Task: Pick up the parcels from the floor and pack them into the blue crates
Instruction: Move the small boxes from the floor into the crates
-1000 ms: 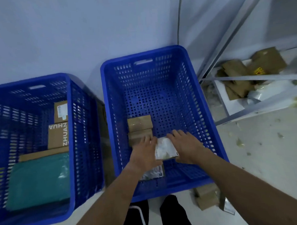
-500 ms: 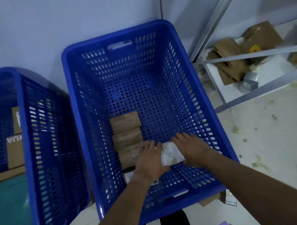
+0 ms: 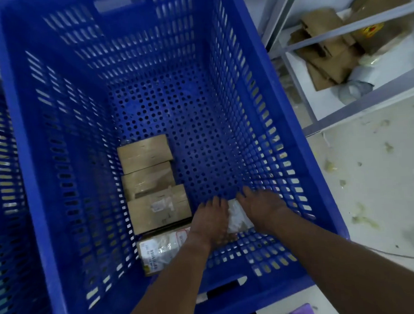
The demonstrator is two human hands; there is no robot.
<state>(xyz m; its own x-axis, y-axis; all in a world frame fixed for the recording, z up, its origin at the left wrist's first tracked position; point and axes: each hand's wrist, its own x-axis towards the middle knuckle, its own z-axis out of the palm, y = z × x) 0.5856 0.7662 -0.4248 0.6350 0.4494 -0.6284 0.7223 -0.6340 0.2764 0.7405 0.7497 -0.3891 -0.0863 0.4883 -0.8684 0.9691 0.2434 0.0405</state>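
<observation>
Here, white parcel (image 3: 237, 215) pinched between both hands' grip, left (image 3: 212, 219), right (image 3: 260, 210), low inside blue crate (image 3: 59, 163).

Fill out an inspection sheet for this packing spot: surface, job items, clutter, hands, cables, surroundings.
Surface: pale floor, littered with small scraps.
Job items: blue crate holds a column of brown boxes along its left side, a labelled parcel nearest the person, and a white pouch on the crate bottom.
Clutter: flattened cardboard on the low metal shelf.
Hands: left hand and right hand flank the pouch, fingers touching it.
Cables: thin cable on the floor.
Surroundings: second blue crate to the left.
</observation>
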